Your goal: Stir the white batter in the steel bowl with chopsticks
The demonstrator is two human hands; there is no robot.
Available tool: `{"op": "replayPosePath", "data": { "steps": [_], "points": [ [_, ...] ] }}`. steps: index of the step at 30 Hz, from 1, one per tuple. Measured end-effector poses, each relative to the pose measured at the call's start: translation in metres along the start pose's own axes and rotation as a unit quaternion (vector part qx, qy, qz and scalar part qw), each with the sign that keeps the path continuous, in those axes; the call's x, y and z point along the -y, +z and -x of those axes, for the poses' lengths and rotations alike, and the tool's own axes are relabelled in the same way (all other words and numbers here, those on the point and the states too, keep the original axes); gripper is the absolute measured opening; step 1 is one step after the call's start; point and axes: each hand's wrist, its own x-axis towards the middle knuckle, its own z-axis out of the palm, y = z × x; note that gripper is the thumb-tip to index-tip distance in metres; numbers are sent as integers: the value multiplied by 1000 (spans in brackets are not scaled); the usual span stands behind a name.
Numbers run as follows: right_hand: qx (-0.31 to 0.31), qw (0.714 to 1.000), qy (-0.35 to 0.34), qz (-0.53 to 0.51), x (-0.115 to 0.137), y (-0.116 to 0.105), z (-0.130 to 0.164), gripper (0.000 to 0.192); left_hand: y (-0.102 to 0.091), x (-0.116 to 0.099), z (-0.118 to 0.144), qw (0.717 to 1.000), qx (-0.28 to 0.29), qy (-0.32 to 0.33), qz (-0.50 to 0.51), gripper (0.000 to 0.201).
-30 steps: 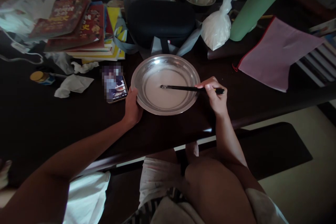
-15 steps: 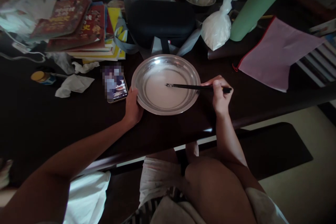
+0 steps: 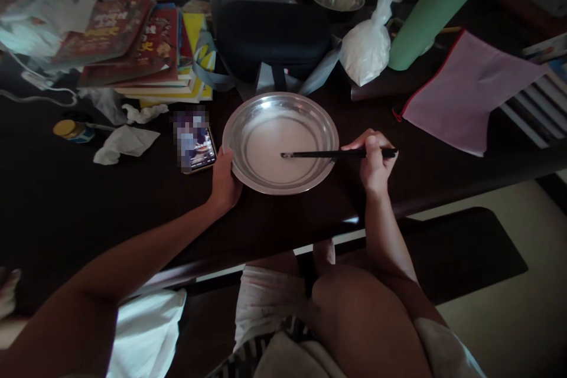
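Head view, left to right: phone (image 3: pixel 195 144) lies just beside left hand (image 3: pixel 224 183), whose fingers grasp the near-left rim of the metal plate (image 3: pixel 328 124) on the dark table (image 3: pixel 66 201). Right hand (image 3: pixel 374 162) is clenched around black chopsticks (image 3: pixel 328 154), tips in the plate's pale liquid.

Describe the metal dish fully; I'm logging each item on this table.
The metal dish is round, shallow and shiny like steel, with a wide sloping rim. It sits flat on the dark table and holds a thin pale liquid. The left hand grips its near-left edge; chopsticks held by the right hand reach into it.
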Motion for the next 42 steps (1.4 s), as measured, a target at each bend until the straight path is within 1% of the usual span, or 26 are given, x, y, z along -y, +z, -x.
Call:
{"op": "replayPosePath", "data": {
  "steps": [1,4,6,7,9,11,12,13,15,17,18,19,21,22,23,24,25,27,29,31,34,37,39,42],
  "points": [
    [11,1000,6,0,1,0,0,43,0,0,0,1000,1,-1,2,45],
    [79,996,1,30,2,0,0,41,0,-1,1,1000,10,1,-5,39],
    [97,994,-10,53,2,0,-1,40,1,-1,1,1000,11,2,-9,38],
    [87,994,-14,61,1,0,-2,41,0,-1,1,1000,9,2,-8,40],
    [39,997,-10,61,1,0,-2,43,-1,0,1,1000,4,-1,-7,42],
    [-4,999,4,41,0,0,-1,45,-3,1,1,1000,3,-3,-10,38],
    [-8,999,11,30,0,0,0,46,-4,1,1,1000,6,-4,-14,34],
    [1,1000,15,22,0,1,0,46,-4,2,0,1000,11,-5,-19,30],
    [47,999,9,24,1,1,1,42,-5,2,0,999,19,-4,-28,28],
    [87,996,-8,33,1,0,-1,36,-3,2,1,999,18,-2,-34,32],
    [88,995,-15,35,1,0,-1,34,-2,2,1,999,13,1,-37,33],
    [73,997,-17,35,1,0,-2,34,-1,2,2,999,6,3,-40,32],
    [18,1000,-7,24,1,-1,-3,40,1,-1,4,999,-10,-6,-44,28],
    [-4,1000,5,15,1,-1,-3,43,2,-3,7,999,-21,-15,-45,24],
    [-12,1000,18,5,1,-2,-3,46,2,-6,11,998,-30,-28,-43,20],
    [-7,999,31,-4,1,-2,-3,47,3,-10,15,997,-38,-44,-40,16],
    [11,999,41,-11,1,-3,-2,47,5,-15,21,997,-43,-52,-34,15],
    [64,997,47,-18,1,-3,-1,42,8,-24,35,997,-29,-74,-18,15],
    [107,994,33,-7,1,-3,-1,37,13,-30,51,995,-21,-93,-11,16],
    [124,992,19,13,1,-3,-2,35,16,-32,66,995,-37,-90,7,19],
    [92,995,28,26,-1,-3,-4,41,17,-27,84,994,-69,-80,21,29],
    [60,997,52,-1,-2,-3,-4,45,14,-18,96,994,-72,-80,9,41],
    [64,996,63,-18,-3,-3,-4,45,11,-15,101,994,-66,-85,-1,47],
    [83,995,60,-15,-2,-2,-4,43,8,-15,107,993,-60,-99,-5,53]
  ]
}}
